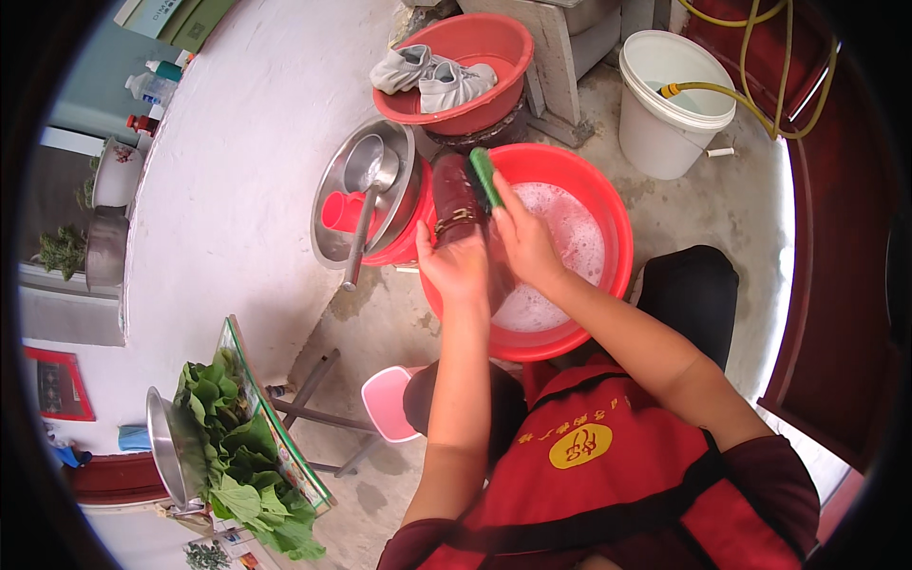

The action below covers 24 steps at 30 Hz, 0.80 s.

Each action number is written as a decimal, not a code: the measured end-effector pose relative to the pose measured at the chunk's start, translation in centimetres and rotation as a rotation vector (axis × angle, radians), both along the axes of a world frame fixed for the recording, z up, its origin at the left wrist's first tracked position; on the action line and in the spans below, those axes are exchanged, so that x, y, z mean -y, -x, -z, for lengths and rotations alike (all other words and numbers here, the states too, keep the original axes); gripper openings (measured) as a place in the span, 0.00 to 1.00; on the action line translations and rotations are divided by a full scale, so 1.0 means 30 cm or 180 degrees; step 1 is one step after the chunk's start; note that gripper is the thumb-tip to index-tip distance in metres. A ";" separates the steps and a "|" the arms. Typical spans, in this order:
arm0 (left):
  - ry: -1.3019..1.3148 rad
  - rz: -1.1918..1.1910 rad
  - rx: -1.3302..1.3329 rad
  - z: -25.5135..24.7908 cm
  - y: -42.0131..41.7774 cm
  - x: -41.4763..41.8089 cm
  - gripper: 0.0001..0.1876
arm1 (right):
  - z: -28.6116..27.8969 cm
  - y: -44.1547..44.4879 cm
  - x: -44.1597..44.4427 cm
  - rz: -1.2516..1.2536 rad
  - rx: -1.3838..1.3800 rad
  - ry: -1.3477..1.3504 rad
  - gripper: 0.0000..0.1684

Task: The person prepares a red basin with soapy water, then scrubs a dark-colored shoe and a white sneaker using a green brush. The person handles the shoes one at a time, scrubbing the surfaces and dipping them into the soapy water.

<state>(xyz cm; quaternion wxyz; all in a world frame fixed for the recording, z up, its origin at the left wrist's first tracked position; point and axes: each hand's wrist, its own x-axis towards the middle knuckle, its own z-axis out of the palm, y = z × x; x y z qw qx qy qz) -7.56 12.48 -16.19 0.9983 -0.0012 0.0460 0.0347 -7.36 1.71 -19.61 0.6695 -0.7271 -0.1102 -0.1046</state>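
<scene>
My left hand (456, 263) holds a dark maroon shoe (452, 189) with a gold-coloured trim, over the left side of a red plastic basin (618, 235). Most of its fingers are hidden by the shoe, and the palm faces up. A green scrub brush (485, 174) is in my right hand (529, 242), its dark bristles against or very near the shoe's right side. Below both hands, foamy, soapy water (563, 221) fills the basin. Some blur lies around the hands and the brush.
Pale sneakers (456, 85) rest in another red basin (516, 64). A steel bowl (324, 182) beside it holds a ladle (363, 228) and a pink cup (342, 211). To the right stands a white bucket (655, 142) with a yellow hose (712, 87). Leafy greens (242, 456) lie on a folding table (274, 413).
</scene>
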 end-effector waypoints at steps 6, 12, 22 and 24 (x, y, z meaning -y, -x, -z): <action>-0.0323 -0.0801 -0.0084 -0.036 -0.076 -0.090 0.24 | 0.039 0.171 0.101 -0.0966 -0.0263 0.1324 0.29; -0.0108 -0.1393 -0.0764 0.011 -0.104 -0.124 0.17 | -0.002 0.155 0.100 -0.0605 0.0032 0.1192 0.28; -0.0123 -0.1552 -0.0973 0.001 -0.089 -0.114 0.15 | 0.298 -0.068 0.196 -0.0270 -0.1210 0.2984 0.26; 0.0119 -0.1269 -0.0392 0.079 -0.078 -0.193 0.15 | 0.300 -0.040 0.214 -0.0741 -0.1289 0.2669 0.25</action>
